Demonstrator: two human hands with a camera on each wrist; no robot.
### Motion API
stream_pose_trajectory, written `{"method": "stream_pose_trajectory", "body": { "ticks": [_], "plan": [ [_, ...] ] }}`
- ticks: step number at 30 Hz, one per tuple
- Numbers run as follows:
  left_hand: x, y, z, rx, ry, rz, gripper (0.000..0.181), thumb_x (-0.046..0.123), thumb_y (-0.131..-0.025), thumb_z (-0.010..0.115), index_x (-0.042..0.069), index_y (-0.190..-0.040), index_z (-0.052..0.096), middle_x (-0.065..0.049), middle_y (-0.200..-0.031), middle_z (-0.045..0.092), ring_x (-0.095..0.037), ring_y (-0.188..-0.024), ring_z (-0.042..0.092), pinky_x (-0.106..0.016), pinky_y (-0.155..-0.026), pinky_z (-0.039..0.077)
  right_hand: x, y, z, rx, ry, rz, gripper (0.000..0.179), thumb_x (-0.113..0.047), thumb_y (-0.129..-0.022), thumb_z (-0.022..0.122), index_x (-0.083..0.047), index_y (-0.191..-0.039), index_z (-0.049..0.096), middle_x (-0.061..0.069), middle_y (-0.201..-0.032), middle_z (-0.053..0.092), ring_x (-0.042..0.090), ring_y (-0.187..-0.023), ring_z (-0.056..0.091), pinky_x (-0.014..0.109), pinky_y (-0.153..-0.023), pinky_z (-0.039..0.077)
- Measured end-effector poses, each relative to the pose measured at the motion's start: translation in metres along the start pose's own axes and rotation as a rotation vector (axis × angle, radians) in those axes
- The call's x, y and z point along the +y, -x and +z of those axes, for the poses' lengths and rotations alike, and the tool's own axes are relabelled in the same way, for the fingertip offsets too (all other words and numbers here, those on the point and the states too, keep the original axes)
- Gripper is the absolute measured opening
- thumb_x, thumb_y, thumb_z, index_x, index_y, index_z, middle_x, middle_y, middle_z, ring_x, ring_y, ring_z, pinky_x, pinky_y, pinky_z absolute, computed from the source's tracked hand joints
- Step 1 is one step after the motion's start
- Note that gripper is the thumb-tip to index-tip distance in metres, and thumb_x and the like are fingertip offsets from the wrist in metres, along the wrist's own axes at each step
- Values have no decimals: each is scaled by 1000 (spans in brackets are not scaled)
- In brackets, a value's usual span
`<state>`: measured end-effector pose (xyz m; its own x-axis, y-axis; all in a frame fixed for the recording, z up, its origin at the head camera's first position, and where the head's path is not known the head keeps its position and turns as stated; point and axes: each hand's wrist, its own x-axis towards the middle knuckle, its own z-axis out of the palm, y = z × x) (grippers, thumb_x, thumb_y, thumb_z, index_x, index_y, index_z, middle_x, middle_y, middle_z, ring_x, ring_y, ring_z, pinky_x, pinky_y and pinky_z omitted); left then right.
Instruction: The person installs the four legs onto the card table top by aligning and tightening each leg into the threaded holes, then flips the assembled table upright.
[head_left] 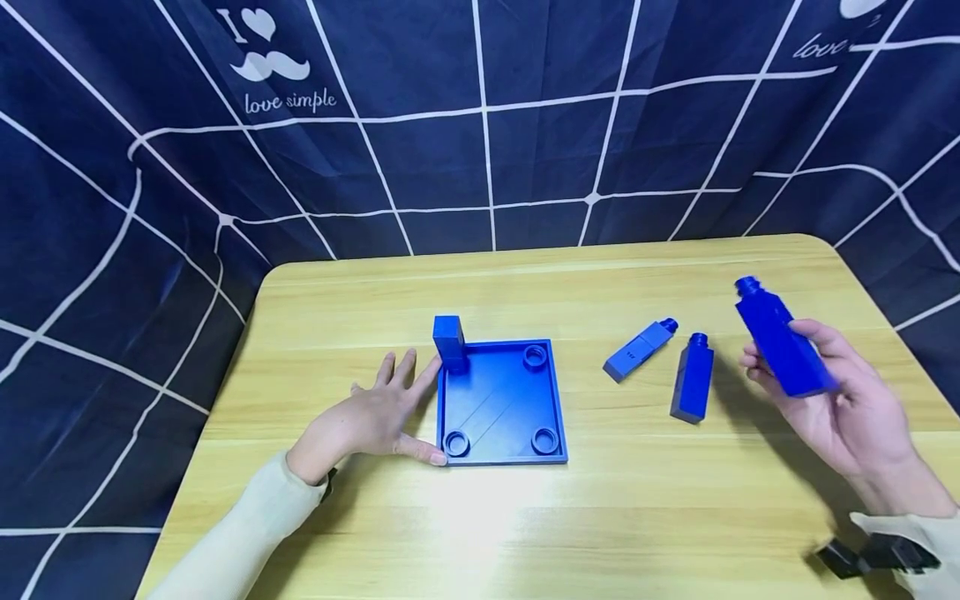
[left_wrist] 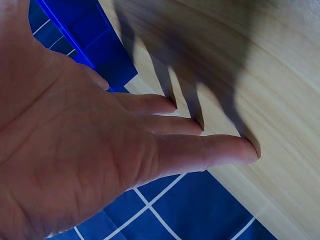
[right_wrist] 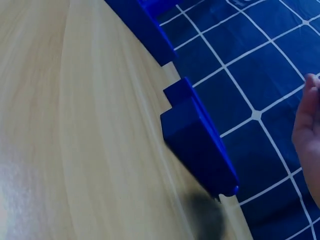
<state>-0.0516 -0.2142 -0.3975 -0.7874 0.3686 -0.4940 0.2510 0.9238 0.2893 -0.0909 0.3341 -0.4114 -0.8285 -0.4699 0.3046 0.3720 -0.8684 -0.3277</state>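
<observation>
A square blue tray (head_left: 498,408) with a raised rim lies on the table, with ring-shaped sockets in three corners. A square blue post (head_left: 450,342) stands upright at its back left corner. My left hand (head_left: 371,417) spreads its straight fingers along the tray's left side, thumb at the front left corner and index finger near the post. Raised above the table at the right, my right hand (head_left: 847,400) holds a blue square leg (head_left: 783,342), its threaded end pointing up and away. Two similar legs, one lighter (head_left: 637,352) and one darker (head_left: 692,379), lie between tray and right hand.
The pale wooden table (head_left: 360,292) has rounded back corners. Dark blue cloth (head_left: 420,167) with white grid lines hangs behind it and at both sides. A dark device (head_left: 877,554) is strapped at the right wrist.
</observation>
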Motion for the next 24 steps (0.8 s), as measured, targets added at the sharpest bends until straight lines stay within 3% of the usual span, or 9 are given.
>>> {"method": "stream_pose_trajectory", "body": {
  "ticks": [3, 5, 7, 10, 13, 20, 24],
  "plan": [
    [0, 0, 0, -6, -1, -6, 141, 83, -80, 76, 21, -177, -5, -29, -178, -5, -61, -159, -1, -95, -100, 24, 4, -3, 5, 47, 233, -42, 61, 23, -108, 16, 6, -157, 49, 33, -158, 49, 57, -139, 55, 54, -117, 45],
    [0, -1, 0, -12, -4, -11, 141, 84, -80, 75, 21, -177, -6, -28, -178, -6, -60, -159, -1, -95, -100, 24, 8, -6, 8, 98, 434, -93, 62, 30, -104, 24, 5, -154, 50, 32, -146, 62, 51, -133, 62, 47, -111, 53],
    [1, -1, -1, -14, -8, -12, 141, 84, -80, 75, 21, -177, -6, -28, -178, -6, -60, -159, -1, -95, -100, 24, 12, -8, 11, 146, 536, -145, 64, 35, -99, 30, 6, -151, 51, 32, -136, 69, 48, -129, 66, 43, -106, 57],
    [1, -2, -1, -13, -14, -9, 141, 84, -80, 75, 21, -177, -6, -29, -178, -6, -60, -159, -1, -95, -101, 24, 16, -9, 14, 247, 657, -205, 57, 33, -100, 40, 6, -148, 55, 30, -128, 73, 43, -123, 71, 37, -100, 60],
    [2, -2, -1, -12, -16, -7, 141, 84, -80, 75, 21, -177, -6, -29, -178, -6, -60, -159, -1, -95, -101, 24, 18, -10, 16, 322, 730, -235, 57, 32, -99, 46, 8, -150, 56, 29, -131, 72, 40, -117, 75, 34, -96, 61],
    [1, -1, 0, -14, -6, -18, 142, 84, -80, 75, 21, -177, -7, -27, -179, -8, -59, -160, -2, -95, -101, 22, 16, -10, 18, 444, 1065, -200, 52, 26, -100, 57, 10, -149, 59, 15, -119, 80, 24, -102, 80, 27, -84, 62],
    [1, -1, 1, -11, -9, -16, 141, 84, -80, 75, 21, -177, -7, -28, -179, -7, -60, -159, -2, -95, -101, 23, 16, -11, 21, 458, 1247, -173, 47, 17, -101, 66, 11, -147, 61, 14, -107, 82, 20, -95, 81, 21, -77, 62]
  ]
}}
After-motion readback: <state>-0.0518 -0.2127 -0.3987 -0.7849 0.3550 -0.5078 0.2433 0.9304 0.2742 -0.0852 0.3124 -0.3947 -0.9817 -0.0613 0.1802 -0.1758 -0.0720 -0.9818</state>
